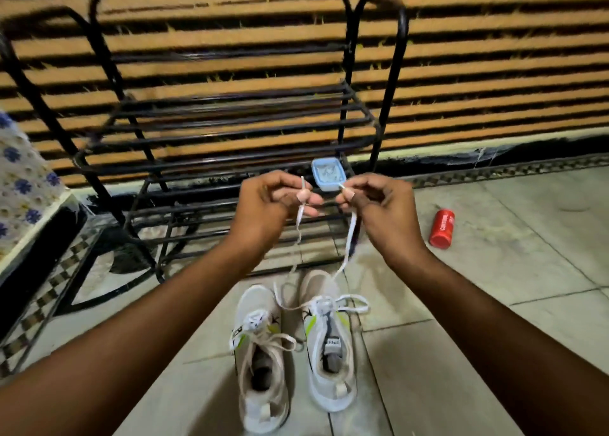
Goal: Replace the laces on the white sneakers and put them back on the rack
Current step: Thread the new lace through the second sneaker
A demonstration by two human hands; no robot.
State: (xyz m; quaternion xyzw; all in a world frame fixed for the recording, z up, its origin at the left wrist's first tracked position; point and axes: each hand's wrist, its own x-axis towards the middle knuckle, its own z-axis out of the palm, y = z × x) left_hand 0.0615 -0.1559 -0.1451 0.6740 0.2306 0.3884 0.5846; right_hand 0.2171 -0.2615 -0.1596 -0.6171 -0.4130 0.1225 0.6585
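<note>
Two white sneakers with yellow-green accents stand side by side on the tiled floor, toes toward the rack: the left sneaker (260, 363) and the right sneaker (329, 346). A white lace (349, 241) rises from the right sneaker in two strands. My left hand (270, 201) pinches one lace end, held upright. My right hand (372, 201) pinches the other end. Both hands hover above the shoes, in front of the black metal shoe rack (230, 132).
A small light-blue box (328, 175) sits on a lower rack bar just behind my hands. A red can (442, 228) lies on the floor to the right. A patterned cloth (23, 178) covers a low bench at the left. A striped wall stands behind the rack.
</note>
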